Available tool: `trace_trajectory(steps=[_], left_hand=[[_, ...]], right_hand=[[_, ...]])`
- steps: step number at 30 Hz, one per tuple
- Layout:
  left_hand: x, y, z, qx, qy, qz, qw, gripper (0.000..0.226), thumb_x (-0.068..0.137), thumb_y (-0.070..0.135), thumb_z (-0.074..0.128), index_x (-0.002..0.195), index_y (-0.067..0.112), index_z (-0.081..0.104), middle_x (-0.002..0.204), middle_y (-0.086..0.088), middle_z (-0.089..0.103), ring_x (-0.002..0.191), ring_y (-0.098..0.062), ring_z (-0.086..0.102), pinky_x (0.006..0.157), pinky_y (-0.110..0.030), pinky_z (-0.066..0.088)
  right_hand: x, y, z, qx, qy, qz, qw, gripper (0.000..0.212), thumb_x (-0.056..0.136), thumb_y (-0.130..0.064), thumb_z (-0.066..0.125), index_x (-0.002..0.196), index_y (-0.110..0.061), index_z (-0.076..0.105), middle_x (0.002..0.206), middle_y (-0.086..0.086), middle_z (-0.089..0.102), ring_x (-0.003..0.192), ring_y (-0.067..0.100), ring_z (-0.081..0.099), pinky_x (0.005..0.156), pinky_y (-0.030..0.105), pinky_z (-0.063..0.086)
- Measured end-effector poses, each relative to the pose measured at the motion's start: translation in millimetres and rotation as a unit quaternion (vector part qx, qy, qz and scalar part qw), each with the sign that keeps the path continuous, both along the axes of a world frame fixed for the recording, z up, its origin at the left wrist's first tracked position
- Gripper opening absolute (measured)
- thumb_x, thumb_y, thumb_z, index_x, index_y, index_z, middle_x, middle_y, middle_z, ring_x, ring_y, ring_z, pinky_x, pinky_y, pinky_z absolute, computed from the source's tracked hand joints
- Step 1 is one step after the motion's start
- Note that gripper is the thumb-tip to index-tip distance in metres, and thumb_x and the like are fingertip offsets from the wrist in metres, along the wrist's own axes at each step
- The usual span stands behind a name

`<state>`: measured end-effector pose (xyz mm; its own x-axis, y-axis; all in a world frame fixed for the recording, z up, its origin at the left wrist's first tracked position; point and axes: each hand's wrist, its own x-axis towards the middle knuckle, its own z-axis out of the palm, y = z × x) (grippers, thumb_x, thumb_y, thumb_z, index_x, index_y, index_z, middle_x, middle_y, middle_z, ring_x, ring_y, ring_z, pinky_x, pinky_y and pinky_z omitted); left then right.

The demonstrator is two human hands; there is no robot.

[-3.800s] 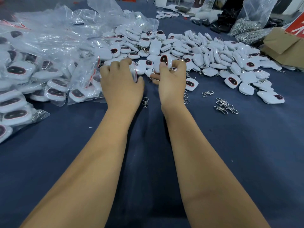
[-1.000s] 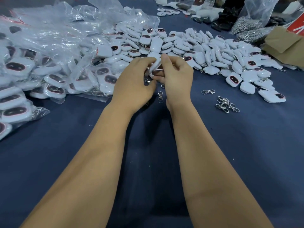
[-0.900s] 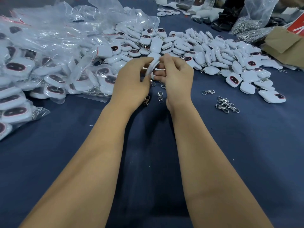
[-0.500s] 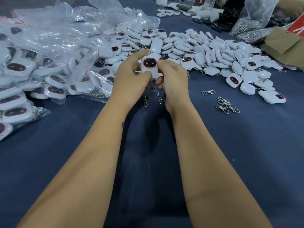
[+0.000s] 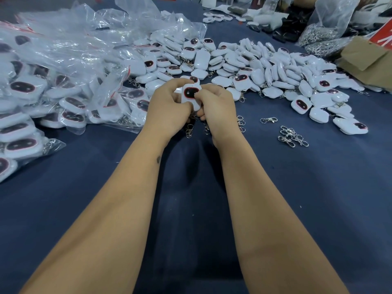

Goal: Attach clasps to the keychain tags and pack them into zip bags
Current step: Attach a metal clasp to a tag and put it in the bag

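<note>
1 white keychain tag (image 5: 191, 94) in the curled grip of left hand (image 5: 169, 109) and right hand (image 5: 218, 107).

Two hands (image 5: 169, 107), one held tag (image 5: 191, 96), dozens of loose tags (image 5: 275, 68), many bagged tags (image 5: 42, 81)

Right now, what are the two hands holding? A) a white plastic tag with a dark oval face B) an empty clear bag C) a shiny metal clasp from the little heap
A: the left hand and right hand both grip one white plastic tag with a dark red-rimmed oval face.
</note>
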<state>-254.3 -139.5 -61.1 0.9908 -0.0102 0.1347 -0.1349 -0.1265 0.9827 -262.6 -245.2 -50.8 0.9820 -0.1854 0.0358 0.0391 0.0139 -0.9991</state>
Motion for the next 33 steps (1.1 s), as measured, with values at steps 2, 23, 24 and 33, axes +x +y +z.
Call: trace_trajectory(steps=[2,23,24,33], left_hand=[[0.2,-0.4,-0.4,0.002,0.000,0.003,1.000,0.044,0.081,-0.004,0.059,0.094,0.038,0.062,0.076,0.000,0.069,0.056,-0.009,0.060,0.058,-0.024,0.054],[2.3,-4.1,-3.4,-0.036,0.019,-0.001,0.999,0.032,0.085,0.006,0.052,0.097,0.033,0.065,0.077,0.003,0.069,0.065,-0.010,0.062,0.070,-0.031,0.056],[2.4,-4.1,-3.6,-0.039,0.019,-0.002,0.999,0.031,0.085,0.006,0.052,0.097,0.032,0.065,0.077,0.004,0.068,0.064,-0.009,0.062,0.069,-0.030,0.056],[1.0,-5.4,-0.1,-0.077,0.023,0.008,0.997,0.027,0.092,0.012,0.053,0.092,0.034,0.067,0.076,0.007,0.068,0.065,-0.007,0.064,0.059,-0.020,0.053]], right_hand=[[1.7,0.1,-1.9,-0.006,-0.001,-0.007,1.000,0.038,0.083,-0.005,0.060,0.053,-0.026,0.066,0.047,-0.014,0.054,0.043,0.001,0.044,0.044,0.013,0.036],[8.0,1.2,-9.7,-0.086,-0.015,-0.019,0.996,0.014,0.090,-0.007,0.055,0.082,0.002,0.063,0.059,-0.005,0.058,0.047,0.000,0.052,0.054,0.022,0.042],[7.7,1.5,-9.8,-0.091,-0.018,-0.022,0.995,0.014,0.090,-0.007,0.054,0.082,0.000,0.064,0.059,-0.006,0.059,0.047,-0.001,0.053,0.054,0.021,0.042],[6.5,2.6,-6.5,-0.079,0.006,-0.038,0.996,0.016,0.089,-0.015,0.057,0.074,-0.017,0.060,0.059,-0.008,0.053,0.057,0.009,0.045,0.058,0.025,0.038]])
